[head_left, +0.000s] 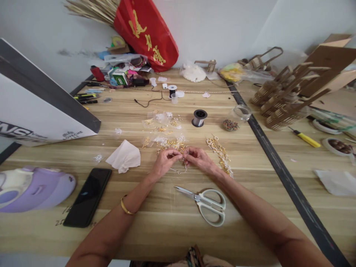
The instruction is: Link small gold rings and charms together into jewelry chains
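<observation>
My left hand [166, 161] and my right hand [199, 158] meet fingertip to fingertip over the table, both closed in a pinch. Between them is a thin beaded strand [182, 171], whose loop hangs down onto the wood. The exact spot each hand pinches is too small to make out. Just beyond my fingers lies a pile of gold and clear beads [174, 144]. Several finished-looking beaded strands [221, 155] in gold and white lie right of my right hand. Closer to me, scissors [209, 204] with pale handles rest with their blades pointing left.
A wire spool [199, 118] and a tipped jar of beads [235, 118] stand farther back. At left are a white tissue [124, 156], a black phone [88, 196], a purple device [39, 189] and a large box [41, 111]. Small woven baskets [283, 100] and a yellow-handled cutter [306, 139] lie right.
</observation>
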Demonstrator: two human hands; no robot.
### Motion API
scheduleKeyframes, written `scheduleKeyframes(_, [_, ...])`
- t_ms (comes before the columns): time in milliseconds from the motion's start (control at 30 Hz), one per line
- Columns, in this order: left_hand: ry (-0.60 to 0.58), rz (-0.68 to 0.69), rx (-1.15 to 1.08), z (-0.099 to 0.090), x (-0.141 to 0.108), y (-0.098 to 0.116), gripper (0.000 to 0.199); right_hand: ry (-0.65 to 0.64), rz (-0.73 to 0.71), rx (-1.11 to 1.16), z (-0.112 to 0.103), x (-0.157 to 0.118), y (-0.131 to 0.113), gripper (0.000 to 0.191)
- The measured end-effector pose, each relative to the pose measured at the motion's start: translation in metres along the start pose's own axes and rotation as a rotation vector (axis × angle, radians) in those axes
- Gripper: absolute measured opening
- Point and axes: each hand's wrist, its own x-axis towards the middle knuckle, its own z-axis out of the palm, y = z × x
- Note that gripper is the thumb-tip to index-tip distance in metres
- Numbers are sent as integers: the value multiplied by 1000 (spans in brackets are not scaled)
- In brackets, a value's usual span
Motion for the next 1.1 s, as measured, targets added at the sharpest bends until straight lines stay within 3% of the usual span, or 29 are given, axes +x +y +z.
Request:
scheduleKeyframes(167, [-5, 44, 75, -2, 1, 3, 20, -1, -11, 18, -2, 0, 3, 28])
scheduleKeyframes(567, [-48, -115, -64, -1, -1, 2, 24, 15, -51, -62, -3, 1, -1, 31])
scheduleKeyframes(1100, [-27, -92, -120, -1, -1, 4, 24, 73, -68, -81, -5, 3, 3, 29])
